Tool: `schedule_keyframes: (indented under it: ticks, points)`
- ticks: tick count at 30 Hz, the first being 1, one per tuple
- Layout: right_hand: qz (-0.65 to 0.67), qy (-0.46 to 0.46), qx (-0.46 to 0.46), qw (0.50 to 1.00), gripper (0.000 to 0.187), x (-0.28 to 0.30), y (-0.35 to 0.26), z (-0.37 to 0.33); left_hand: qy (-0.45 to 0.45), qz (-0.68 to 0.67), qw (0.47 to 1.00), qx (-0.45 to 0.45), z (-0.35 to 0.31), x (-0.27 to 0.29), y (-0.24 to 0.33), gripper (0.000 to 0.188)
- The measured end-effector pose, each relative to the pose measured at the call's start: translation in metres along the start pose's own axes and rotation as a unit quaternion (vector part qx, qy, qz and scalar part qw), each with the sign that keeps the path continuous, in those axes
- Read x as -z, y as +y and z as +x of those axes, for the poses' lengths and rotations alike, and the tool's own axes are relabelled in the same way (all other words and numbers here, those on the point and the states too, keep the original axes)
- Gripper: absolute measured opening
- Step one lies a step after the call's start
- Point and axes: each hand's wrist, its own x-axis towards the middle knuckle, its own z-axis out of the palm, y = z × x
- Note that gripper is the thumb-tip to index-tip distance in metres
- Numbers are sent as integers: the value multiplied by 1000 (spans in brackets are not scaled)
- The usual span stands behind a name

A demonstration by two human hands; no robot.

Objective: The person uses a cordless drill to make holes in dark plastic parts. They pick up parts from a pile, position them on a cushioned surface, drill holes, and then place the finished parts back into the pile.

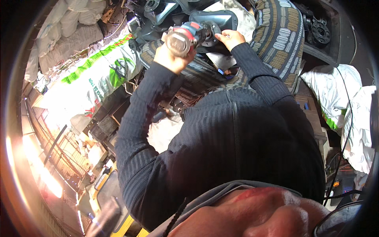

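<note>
So we've got one power tool up top, just left of the middle, and our left hand has its fingers wrapped around it. Our one right hand is across from it, fingertips at the edge of a dark flange with bolt holes. Can't tell whether those fingers are clamped on the rim or just touching it.

Count so far: one tool, one flange between our hands, one grey housing right behind it, and at least one more part up and left. Over right there's one dark tub with at least one round holed disc in it.

Lots of clutter: two white sacks at right with a black cord running down past them, one big white-and-green sack at left, and patterned cloth bunched on both sides of the work. The tool blocks our view of most of our left fingers.

As for direction, the tool's long axis runs roughly crosswise, silver round end at left and toward the camera, the other end pointing right at the flange.
</note>
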Motion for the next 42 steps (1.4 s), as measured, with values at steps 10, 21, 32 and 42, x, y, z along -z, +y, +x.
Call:
schedule_keyframes:
  ticks: [10,21,32,42]
  points:
    - [284,-54,15,957,31,13,-1,6,-76,-247,959,114,-177,-57,36,77]
    - [304,-325,76,892,21,-7,-179,-85,311,-713,594,207,-171,-12,-35,39]
    - [570,-189,-230,766,41,-3,-93,-45,404,-435,543,594,-296,-89,-248,31]
    - [599,-199,-196,751,36,12,-87,-57,256,-304,667,631,-275,-231,-315,36]
